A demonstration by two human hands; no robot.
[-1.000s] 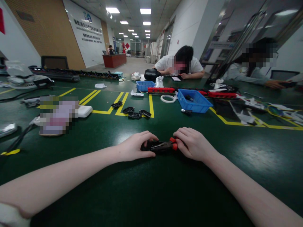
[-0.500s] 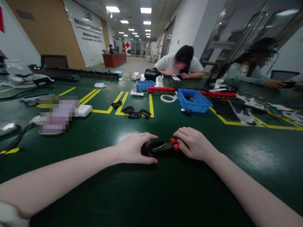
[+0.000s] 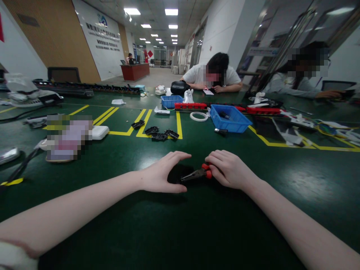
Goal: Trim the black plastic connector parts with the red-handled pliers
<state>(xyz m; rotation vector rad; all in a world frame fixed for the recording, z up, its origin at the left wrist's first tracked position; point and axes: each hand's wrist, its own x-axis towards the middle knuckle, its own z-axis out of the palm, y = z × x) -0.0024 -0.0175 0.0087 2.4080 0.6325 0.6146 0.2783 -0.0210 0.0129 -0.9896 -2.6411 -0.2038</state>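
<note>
My right hand is wrapped round the red handles of a pair of long-nose pliers. Their metal jaws point left, the tips in the gap between my left thumb and forefinger. My left hand is open, thumb and forefinger spread apart around that gap. Something dark near the tips blends into the shadow on the green table, and I cannot make out its shape. Farther up the table lie several small black ribbed parts, one black part among them.
A blue bin with dark pieces in it stands beyond my right hand, a white ring to its left. A red strip lies behind. At left are a white case and cables. Two people sit across the table.
My left forefinger has lifted and spread wider from the thumb. The black part seen between them is now barely visible in the shadow. The pliers have hardly moved.
</note>
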